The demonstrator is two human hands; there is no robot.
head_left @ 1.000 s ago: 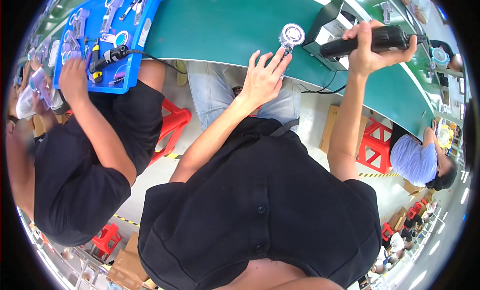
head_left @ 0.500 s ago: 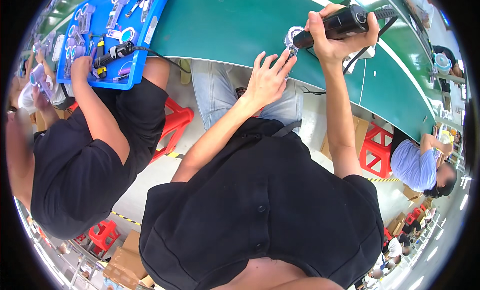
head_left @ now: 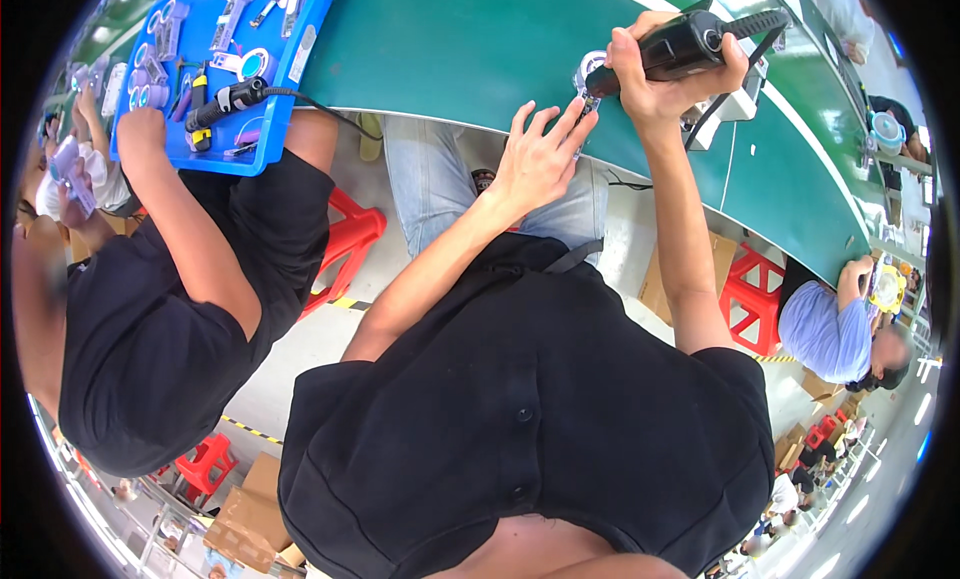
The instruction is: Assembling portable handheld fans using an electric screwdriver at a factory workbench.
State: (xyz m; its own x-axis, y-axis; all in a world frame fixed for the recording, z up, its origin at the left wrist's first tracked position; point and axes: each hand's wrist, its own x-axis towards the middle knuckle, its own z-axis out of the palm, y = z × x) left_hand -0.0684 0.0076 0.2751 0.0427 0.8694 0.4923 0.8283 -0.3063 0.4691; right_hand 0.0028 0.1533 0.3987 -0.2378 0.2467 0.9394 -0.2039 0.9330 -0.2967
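Note:
My right hand (head_left: 665, 89) is wrapped round a black corded electric screwdriver (head_left: 682, 51). Its nose slants down to the left, over a small pale handheld fan body (head_left: 592, 63) on the green workbench. The tip is hidden against the part. With the thumb and forefinger, my left hand (head_left: 540, 164) steadies the fan body's handle at the bench edge; its other fingers are spread. My fingers cover some of the handle.
At left, a blue tray (head_left: 275, 157) holds several fan bodies and another corded screwdriver (head_left: 226, 103); a co-worker's hand (head_left: 142, 129) reaches into it. A white boxy object (head_left: 738, 104) sits behind my right wrist. Red stools (head_left: 752, 297) stand beside the bench, with another person (head_left: 828, 329) farther right.
My right hand and the screwdriver have shifted slightly; my left hand stays on the fan body. The co-worker's hand at the tray has moved left, away from the screwdriver there.

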